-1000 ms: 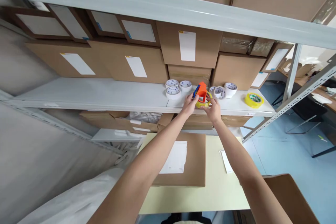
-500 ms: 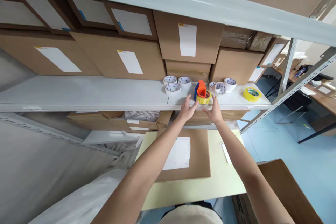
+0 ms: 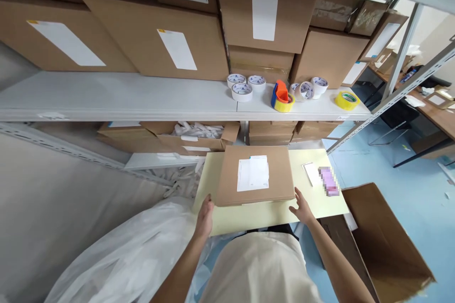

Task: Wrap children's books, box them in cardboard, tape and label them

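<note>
A closed cardboard box (image 3: 231,170) with white paper labels (image 3: 253,173) on top rests on the pale yellow table (image 3: 245,218). My left hand (image 3: 205,215) is beside its near left corner, fingers fairly straight and holding nothing. At the near right corner, my right hand (image 3: 301,206) has its thumb and fingers spread, very close to the box; whether it touches I cannot tell. The orange and blue tape dispenser (image 3: 281,94) with yellow tape stands on the shelf above, away from both hands.
White tape rolls (image 3: 242,92) and a yellow tape roll (image 3: 347,100) sit on the grey shelf (image 3: 159,94) before stacked cartons (image 3: 185,42). A white card (image 3: 312,174) and a blurred purple item (image 3: 329,181) lie at the table's right. An open carton (image 3: 384,241) stands below right; white plastic (image 3: 142,251) bulges at left.
Both hands have come down from beside the tape dispenser to the sides of the box on the table. The dispenser stays on the shelf. My view has tilted downward.
</note>
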Tool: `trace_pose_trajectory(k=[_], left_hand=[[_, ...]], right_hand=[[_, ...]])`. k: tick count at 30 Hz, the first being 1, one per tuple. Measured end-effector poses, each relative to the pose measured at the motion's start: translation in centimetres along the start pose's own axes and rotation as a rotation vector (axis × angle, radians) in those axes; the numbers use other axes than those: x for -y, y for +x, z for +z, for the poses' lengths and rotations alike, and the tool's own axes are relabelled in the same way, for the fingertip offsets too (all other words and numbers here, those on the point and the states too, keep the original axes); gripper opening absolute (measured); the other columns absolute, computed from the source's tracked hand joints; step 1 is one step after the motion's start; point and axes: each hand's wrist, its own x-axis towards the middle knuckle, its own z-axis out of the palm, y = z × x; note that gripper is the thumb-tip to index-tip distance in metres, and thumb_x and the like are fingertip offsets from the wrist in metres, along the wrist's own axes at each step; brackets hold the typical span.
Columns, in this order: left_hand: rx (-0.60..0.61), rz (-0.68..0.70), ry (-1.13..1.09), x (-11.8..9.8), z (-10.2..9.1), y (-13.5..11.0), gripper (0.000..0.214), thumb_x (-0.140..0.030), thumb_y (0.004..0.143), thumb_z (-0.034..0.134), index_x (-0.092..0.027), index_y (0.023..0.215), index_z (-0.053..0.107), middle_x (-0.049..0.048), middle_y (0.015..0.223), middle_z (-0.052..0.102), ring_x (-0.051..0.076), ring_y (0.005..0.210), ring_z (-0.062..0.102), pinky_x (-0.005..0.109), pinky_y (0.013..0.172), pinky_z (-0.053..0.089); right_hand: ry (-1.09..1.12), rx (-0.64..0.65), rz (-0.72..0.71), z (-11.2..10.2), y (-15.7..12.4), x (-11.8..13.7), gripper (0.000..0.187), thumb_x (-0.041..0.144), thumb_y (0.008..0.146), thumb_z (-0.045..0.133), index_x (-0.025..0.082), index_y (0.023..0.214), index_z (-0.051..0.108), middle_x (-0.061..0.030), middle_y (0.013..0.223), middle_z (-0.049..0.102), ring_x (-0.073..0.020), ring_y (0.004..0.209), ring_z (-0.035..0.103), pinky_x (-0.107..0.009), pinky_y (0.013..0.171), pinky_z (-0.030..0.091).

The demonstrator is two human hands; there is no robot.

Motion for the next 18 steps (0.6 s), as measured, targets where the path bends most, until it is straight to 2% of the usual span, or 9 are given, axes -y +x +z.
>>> trace_pose_trajectory(k=[2,5,7,10,14,18], left_hand=[[0.127,-0.020,-0.076,-0.8,1.2,-0.4,0.075,-0.074,0.076,0.039,-0.019,0.124,0.056,0.0148,0.119,0.066,0.031,0.123,0.056,0.045,0.105,0.044],[0.134,-0.019,-0.127,-3.0,2.0,-0.6,0.078,-0.076,0.072,0.041,-0.018,0.122,0.056,0.0149,0.115,0.069,0.032,0.118,0.059,0.045,0.102,0.046],[0.101,0.025,-0.133,-4.2,1.6,-0.6,0.077,-0.076,0.071,0.043,-0.018,0.119,0.057,0.0143,0.112,0.069,0.032,0.115,0.060,0.044,0.099,0.047],[0.067,0.114,-0.133,-5.9,0.0,-0.4,0.075,-0.075,0.069,0.046,-0.017,0.112,0.060,0.0142,0.111,0.068,0.032,0.110,0.062,0.041,0.092,0.051],[0.000,0.140,-0.017,-8.7,-1.4,0.6,0.066,-0.070,0.069,0.054,-0.018,0.109,0.065,0.0104,0.104,0.068,0.030,0.103,0.063,0.037,0.085,0.052],[0.053,0.120,0.093,-10.8,-1.2,2.7,0.055,-0.066,0.071,0.054,-0.019,0.097,0.069,0.0077,0.096,0.071,0.028,0.101,0.064,0.036,0.086,0.051]], right_hand=[[0.028,-0.002,-0.040,1.4,-0.2,1.0,0.081,0.028,0.065,0.065,0.027,0.142,0.040,-0.0140,0.138,0.057,-0.0310,0.127,0.055,-0.054,0.099,0.046],[0.104,-0.036,-0.037,2.0,-0.2,3.4,0.073,0.032,0.068,0.064,0.027,0.139,0.044,-0.0141,0.129,0.063,-0.0308,0.117,0.062,-0.054,0.093,0.051],[0.123,-0.041,-0.045,1.1,-0.5,5.1,0.068,0.036,0.072,0.063,0.026,0.137,0.047,-0.0144,0.124,0.065,-0.0306,0.111,0.065,-0.051,0.088,0.054],[0.116,-0.054,-0.127,-1.5,-1.2,7.9,0.063,0.044,0.079,0.060,0.024,0.138,0.049,-0.0138,0.120,0.065,-0.0271,0.103,0.066,-0.044,0.084,0.057],[0.081,-0.128,-0.209,-4.5,-1.2,11.8,0.065,0.050,0.082,0.059,0.027,0.142,0.047,-0.0106,0.120,0.061,-0.0250,0.107,0.063,-0.039,0.087,0.056],[0.057,-0.096,-0.239,-4.8,0.7,14.0,0.064,0.051,0.080,0.063,0.025,0.138,0.052,-0.0086,0.113,0.065,-0.0264,0.105,0.063,-0.041,0.088,0.055]])
